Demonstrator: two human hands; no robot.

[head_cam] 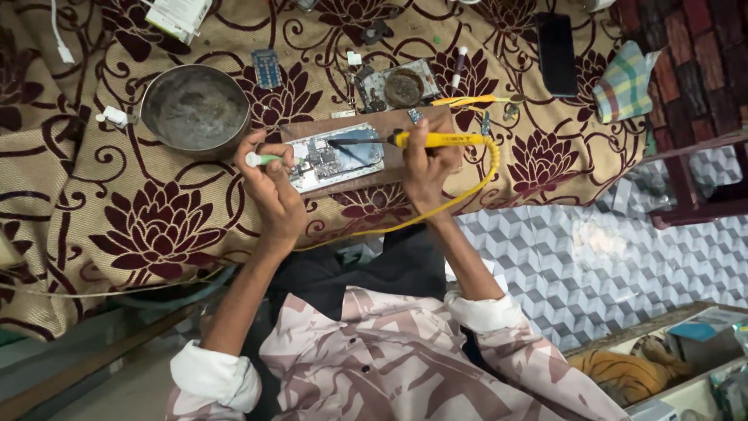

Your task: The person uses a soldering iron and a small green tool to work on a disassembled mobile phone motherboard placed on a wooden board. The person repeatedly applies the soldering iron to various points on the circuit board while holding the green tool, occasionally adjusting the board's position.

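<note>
Your right hand (427, 168) grips the yellow-handled soldering iron (405, 140), tip on the phone circuit board (336, 160) mid-cloth; left hand (273, 183) pinches a green-handled tool (263, 159). White box (179, 15) at far edge; round grey metal bowl (195, 109) beside the board.

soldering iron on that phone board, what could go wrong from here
1. The soldering iron in the right hand has its tip over the circuit board; lingering could overheat nearby parts.
2. Its yellow cord loops past the wrist and could snag, jerking the tip.
3. The left hand fingers sit close to the tip and could be burned.
</note>
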